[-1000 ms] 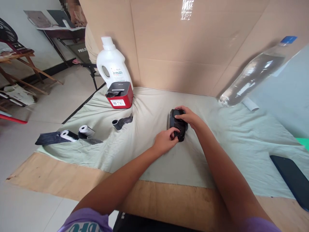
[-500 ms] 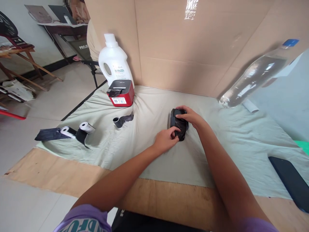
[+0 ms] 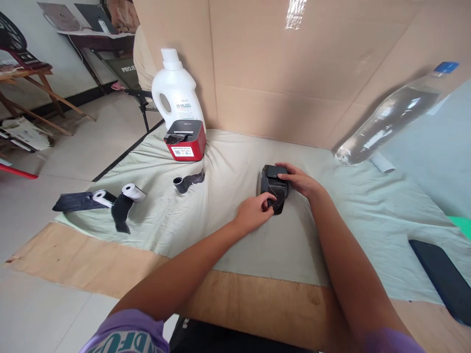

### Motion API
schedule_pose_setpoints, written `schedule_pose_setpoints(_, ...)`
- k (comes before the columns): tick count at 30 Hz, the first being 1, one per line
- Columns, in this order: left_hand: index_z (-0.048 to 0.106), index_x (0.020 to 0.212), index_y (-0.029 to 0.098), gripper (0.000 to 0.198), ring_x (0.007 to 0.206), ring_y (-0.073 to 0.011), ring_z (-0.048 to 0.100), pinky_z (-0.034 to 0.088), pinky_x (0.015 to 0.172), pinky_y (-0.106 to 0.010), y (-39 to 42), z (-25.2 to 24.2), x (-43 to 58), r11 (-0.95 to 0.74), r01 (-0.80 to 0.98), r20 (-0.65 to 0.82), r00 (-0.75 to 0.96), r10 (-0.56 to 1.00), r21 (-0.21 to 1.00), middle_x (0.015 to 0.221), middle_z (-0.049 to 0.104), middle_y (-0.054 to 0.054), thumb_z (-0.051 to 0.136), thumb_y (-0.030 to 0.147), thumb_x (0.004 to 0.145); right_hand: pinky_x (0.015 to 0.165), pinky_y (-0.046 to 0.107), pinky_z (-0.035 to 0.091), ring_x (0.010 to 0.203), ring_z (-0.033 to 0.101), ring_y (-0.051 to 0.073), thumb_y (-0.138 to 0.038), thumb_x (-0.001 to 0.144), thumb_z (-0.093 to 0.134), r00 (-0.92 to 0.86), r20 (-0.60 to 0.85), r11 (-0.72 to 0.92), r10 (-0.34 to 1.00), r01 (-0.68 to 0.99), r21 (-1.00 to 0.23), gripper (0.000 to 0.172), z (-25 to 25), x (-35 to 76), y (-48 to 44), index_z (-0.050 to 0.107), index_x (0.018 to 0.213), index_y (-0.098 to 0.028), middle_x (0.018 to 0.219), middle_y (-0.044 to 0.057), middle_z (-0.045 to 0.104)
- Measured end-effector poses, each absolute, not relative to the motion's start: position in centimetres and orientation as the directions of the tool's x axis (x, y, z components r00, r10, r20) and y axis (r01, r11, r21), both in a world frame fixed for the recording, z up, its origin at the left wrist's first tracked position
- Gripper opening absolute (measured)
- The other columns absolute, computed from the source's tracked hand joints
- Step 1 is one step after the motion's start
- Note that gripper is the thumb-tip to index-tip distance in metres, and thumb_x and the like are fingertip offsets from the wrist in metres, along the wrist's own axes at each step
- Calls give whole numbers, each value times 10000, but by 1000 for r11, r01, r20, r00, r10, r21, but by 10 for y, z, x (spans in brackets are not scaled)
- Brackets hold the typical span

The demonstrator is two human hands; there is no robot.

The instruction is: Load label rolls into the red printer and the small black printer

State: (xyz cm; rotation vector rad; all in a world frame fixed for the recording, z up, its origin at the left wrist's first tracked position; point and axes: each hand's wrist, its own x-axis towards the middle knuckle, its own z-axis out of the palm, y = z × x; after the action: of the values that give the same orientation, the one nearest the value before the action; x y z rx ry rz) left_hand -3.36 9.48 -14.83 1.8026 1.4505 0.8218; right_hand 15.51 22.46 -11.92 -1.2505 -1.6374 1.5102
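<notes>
Our left hand (image 3: 253,214) has fingers pinched on the black strip's (image 3: 278,192) near-left edge, long axis toward us; black device (image 3: 270,172) sits between hands on the bench (image 3: 257,294); our right hand (image 3: 301,182) half-curls round its far-right corner.

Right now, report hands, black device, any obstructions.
Left hand on black device, near end, grip unclear. Right hand holding its far end. Device on cloth. Red box apart, to the left.

A: "Is the light good?"
B: "It is bright and soft; the cardboard (image 3: 257,59) carries a faint shadow, and its tape (image 3: 295,13) shines white."
A: "And the edges?"
B: "The wide lens stretches them; the right sleeve (image 3: 390,340) looks blurred."
</notes>
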Motion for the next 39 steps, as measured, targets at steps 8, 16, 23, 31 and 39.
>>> schedule_pose_setpoints(8, 666, 1098, 301, 306, 713, -134, 600, 406, 626, -231, 96, -149, -33, -167, 551, 82, 175, 981, 817, 744, 639, 50, 562, 257, 814, 1031, 428, 421, 1118, 563, 238, -310, 654, 748, -374, -136, -14, 918, 310, -951, 554, -121, 153, 230, 624, 1193, -270, 1154, 23, 656)
schedule_pose_setpoints(16, 660, 1105, 299, 312, 718, -133, 602, 402, 626, -231, 96, -151, -33, -177, 559, 84, 189, 978, 810, 752, 642, 53, 559, 264, 812, 1036, 429, 429, 1104, 582, 231, -345, 675, 759, -384, -152, -45, 911, 273, -961, 611, -125, 156, 228, 596, 1258, -264, 1150, 34, 655)
schedule_pose_setpoints(23, 659, 1096, 302, 309, 711, -133, 591, 399, 624, -233, 95, -149, -34, -174, 562, 80, 187, 979, 809, 734, 622, 53, 555, 261, 807, 1075, 422, 403, 1119, 575, 220, -366, 683, 789, -379, -167, -78, 910, 240, -968, 632, -128, 158, 228, 587, 1275, -268, 1176, 32, 640)
schedule_pose_setpoints(31, 666, 1082, 281, 309, 666, -124, 575, 406, 620, -227, 96, -151, -35, -179, 496, 88, 201, 976, 850, 713, 605, 55, 551, 257, 796, 1083, 432, 400, 1144, 564, 239, -389, 676, 794, -369, -170, -81, 914, 244, -966, 634, -130, 158, 227, 593, 1270, -292, 1160, 25, 640)
schedule_pose_setpoints(39, 700, 993, 265, 257, 628, -128, 544, 381, 593, -234, 98, -154, -36, -217, 463, 124, 223, 967, 859, 644, 579, 50, 543, 251, 789, 1031, 412, 434, 1164, 549, 262, -366, 679, 693, -208, -184, -78, 961, 436, -896, 675, -111, 138, 213, 536, 1320, -223, 1262, 89, 580)
